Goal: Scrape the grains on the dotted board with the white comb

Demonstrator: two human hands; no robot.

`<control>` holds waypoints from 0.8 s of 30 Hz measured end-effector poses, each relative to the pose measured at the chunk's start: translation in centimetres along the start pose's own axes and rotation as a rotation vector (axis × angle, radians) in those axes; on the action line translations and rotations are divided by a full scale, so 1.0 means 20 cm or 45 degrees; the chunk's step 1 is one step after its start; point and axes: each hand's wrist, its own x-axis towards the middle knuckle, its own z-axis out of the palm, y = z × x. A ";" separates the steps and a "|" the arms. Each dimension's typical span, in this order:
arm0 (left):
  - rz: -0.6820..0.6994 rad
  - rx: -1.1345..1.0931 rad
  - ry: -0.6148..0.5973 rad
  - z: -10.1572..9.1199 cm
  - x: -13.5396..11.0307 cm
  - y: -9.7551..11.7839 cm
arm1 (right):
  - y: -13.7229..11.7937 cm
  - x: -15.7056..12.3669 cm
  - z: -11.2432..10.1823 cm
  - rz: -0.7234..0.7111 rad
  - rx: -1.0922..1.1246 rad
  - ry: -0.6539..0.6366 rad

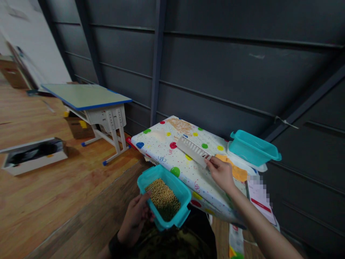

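My left hand [137,213] grips the near-left rim of a teal plastic container [185,197], thumb over the edge. Inside lie pale yellow beans [164,194], with smaller dark green ones [167,213] towards the near end. The container is held just off the table's front edge, above my lap. My right hand [220,172] is closed around the near end of a long white slotted plastic piece [192,150], held over or resting on the table; I cannot tell which. Behind it, tan grains [180,126] are spread on the patterned tablecloth [151,144], with a whitish patch [159,135] to their left.
A second teal container [252,145] stands on a white lid-like piece at the table's right. Beside it lie an orange cloth [238,172] and a phone-like screen [260,201]. A dark panelled wall [215,68] rises behind. Leftwards are a desk [88,95] and open boxes [40,162].
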 end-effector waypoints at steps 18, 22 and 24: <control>-0.012 -0.031 -0.013 -0.01 0.00 -0.03 | 0.07 0.03 -0.03 0.023 -0.064 0.050; -0.033 0.012 -0.023 -0.01 0.00 -0.02 | 0.09 0.05 -0.03 0.047 -0.026 0.009; -0.019 0.017 -0.005 -0.02 0.01 -0.04 | 0.11 0.05 -0.03 0.079 -0.012 -0.009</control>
